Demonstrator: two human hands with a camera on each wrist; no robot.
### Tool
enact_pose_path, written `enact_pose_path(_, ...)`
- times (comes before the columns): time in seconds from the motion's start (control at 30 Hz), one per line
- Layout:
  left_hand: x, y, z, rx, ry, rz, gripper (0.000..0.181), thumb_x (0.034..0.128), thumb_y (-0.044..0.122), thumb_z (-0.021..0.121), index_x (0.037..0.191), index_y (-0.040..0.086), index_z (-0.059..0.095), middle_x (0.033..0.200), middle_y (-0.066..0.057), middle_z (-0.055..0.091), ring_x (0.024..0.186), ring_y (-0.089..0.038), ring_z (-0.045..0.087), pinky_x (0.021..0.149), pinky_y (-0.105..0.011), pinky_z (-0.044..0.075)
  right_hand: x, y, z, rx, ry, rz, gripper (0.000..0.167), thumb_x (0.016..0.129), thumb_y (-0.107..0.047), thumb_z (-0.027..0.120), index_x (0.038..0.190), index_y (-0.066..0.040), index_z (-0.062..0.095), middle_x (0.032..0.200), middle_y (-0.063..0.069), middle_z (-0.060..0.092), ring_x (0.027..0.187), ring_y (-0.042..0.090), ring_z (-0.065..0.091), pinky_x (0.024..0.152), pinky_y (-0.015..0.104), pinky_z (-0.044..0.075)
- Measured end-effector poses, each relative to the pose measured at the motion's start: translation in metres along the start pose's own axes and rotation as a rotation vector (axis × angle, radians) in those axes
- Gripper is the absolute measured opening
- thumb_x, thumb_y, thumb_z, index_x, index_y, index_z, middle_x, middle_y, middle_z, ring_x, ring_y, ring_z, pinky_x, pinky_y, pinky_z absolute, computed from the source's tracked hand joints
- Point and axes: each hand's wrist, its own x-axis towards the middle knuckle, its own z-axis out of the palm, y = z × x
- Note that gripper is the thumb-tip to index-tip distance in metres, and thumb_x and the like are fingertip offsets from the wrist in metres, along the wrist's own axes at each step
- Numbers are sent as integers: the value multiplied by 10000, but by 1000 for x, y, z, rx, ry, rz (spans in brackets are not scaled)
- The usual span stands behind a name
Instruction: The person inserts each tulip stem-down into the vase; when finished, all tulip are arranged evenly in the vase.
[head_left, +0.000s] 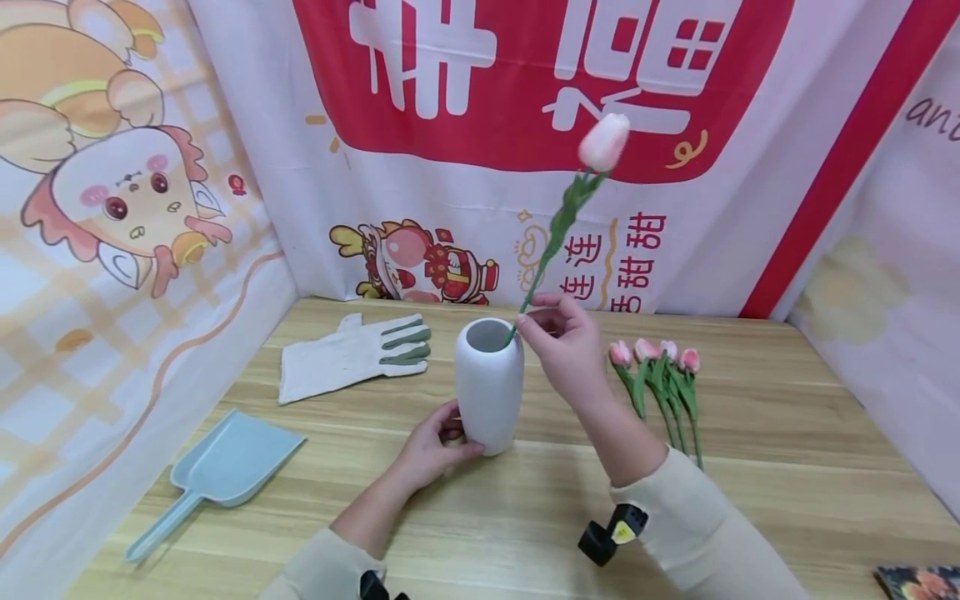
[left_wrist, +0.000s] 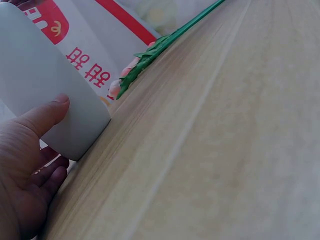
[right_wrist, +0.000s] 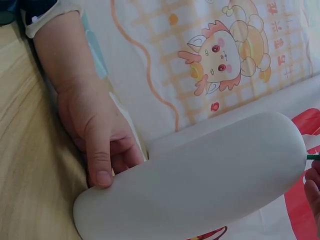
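Observation:
A white vase stands upright on the wooden table. Around its lower part my left hand holds it, with the thumb against the near side, as the left wrist view also shows. My right hand pinches the green stem of a pale pink tulip just above and to the right of the vase's mouth. The stem's lower end reaches the rim at the opening; how deep it goes is hidden. In the right wrist view, the vase fills the middle, and only fingertips of the right hand show at the edge.
Several pink tulips lie on the table right of the vase, partly behind the right forearm. A white and green glove lies at the left back, with a light blue dustpan nearer. A floral-patterned item sits at the front right corner.

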Motion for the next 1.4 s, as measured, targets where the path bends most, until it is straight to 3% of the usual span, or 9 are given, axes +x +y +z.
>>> enact_pose_path(0.17,2,0,1,4,-11,5,703,758,146,847,1377,78,520,1238,-154,646,1111,-289,627,1019,-485,485,-3,2,-1,-87,-64,6,301,900,-114,684,1195,-53,681,1036,161,692,891,159,608,718,158,516)
enact_pose_path(0.5,2,0,2,22,-19,-9,707,769,159,841,1389,82,510,1266,-154,633,1126,-280,620,1020,-477,486,-5,2,-5,-93,-85,48,334,912,-153,681,1241,-97,669,1093,119,682,984,168,604,791,174,536)
enact_pose_path(0.7,1,0,1,18,-9,-9,706,762,147,845,1384,85,517,1248,-150,642,1111,-273,624,1017,-472,487,-4,10,-19,-78,-87,129,352,914,-196,685,1257,-121,653,1110,70,660,990,127,585,806,191,527)
enact_pose_path(0.9,0,0,1,22,1,-2,701,761,133,843,1380,77,519,1223,-142,653,1095,-272,630,1013,-470,488,-4,38,-53,-53,-50,191,399,919,-161,680,1294,-48,607,1018,-37,627,907,38,595,804,162,554)
enact_pose_path(1.13,1,-1,1,18,-3,-4,701,765,136,839,1384,77,515,1246,-154,643,1110,-280,625,1019,-471,484,-12,73,-105,-129,8,252,456,941,-221,662,1335,-17,559,938,-244,609,892,-69,582,783,149,554)
enact_pose_path(1.4,0,1,1,26,10,4,691,760,123,841,1373,76,526,1240,-150,648,1096,-268,631,1005,-465,492,-27,109,-166,-268,11,339,548,982,-305,593,1412,8,462,937,-228,537,856,-97,531,764,150,554)
